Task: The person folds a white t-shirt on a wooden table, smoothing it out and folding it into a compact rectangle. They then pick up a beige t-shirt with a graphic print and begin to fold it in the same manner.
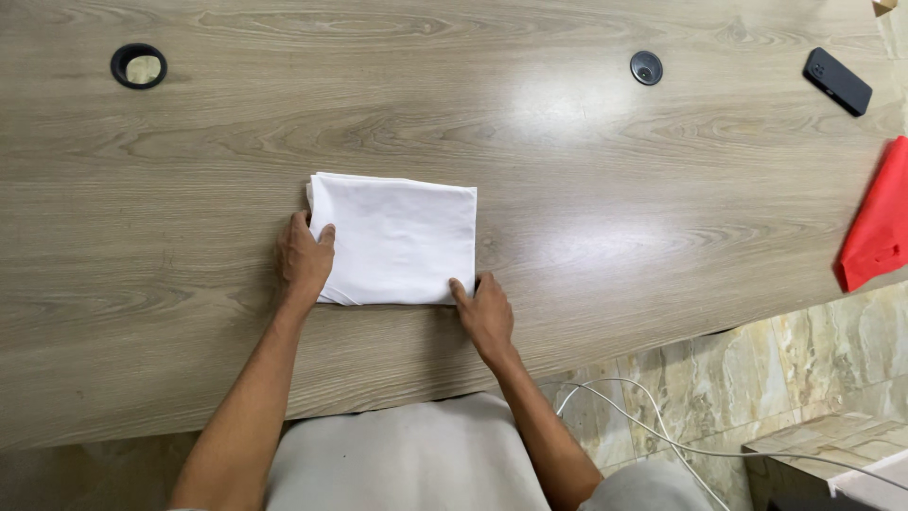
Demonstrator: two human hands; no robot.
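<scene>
Seen from above, two bare hands rest on a folded white cloth [395,239] that lies on a grey-brown wooden table [189,189].

The left hand [303,260] lies flat at the cloth's left edge, palm down. Its fingers are held close together and reach along that edge, while the thumb [325,235] spreads a little to the side and presses on top of the fabric. The hand does not pinch or grip anything.

The right hand [485,310] sits at the cloth's near right corner. Its fingers are loosely curled and close together, and the thumb tip [458,287] touches the bottom edge of the cloth. Whether the other fingertips touch the fabric cannot be told.

The cloth is a neat, nearly square packet, smooth on top, with stacked layers showing along its left side and near edge. It lies between the two hands, near the middle of the table.

Further off on the table are two round cable holes [138,65], a black phone [837,81] at the far right, and a red cloth [878,222] hanging over the right edge. White cables [653,416] trail over the tiled floor [804,350] below.
</scene>
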